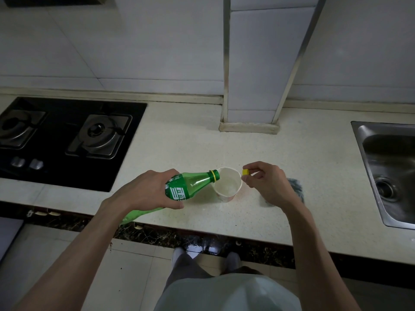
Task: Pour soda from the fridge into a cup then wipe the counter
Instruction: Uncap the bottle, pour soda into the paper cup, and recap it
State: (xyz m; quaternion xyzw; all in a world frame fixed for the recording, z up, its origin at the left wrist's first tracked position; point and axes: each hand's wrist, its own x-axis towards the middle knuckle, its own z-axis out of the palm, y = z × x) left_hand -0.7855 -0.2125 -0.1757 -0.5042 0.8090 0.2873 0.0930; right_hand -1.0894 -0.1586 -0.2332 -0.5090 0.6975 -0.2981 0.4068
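Now: pale counter (179, 140) under everything. Green soda bottle (193, 185) tipped nearly flat, left hand (148, 191) wrapped round its label, mouth at the left rim of the white cup (226, 187). Cup stands unsteadied; a fast pour could overshoot or topple it. Right hand (267, 182) pinches the yellow cap (246, 172) beside the rim. Label: white characters, partly covered, brand unreadable.
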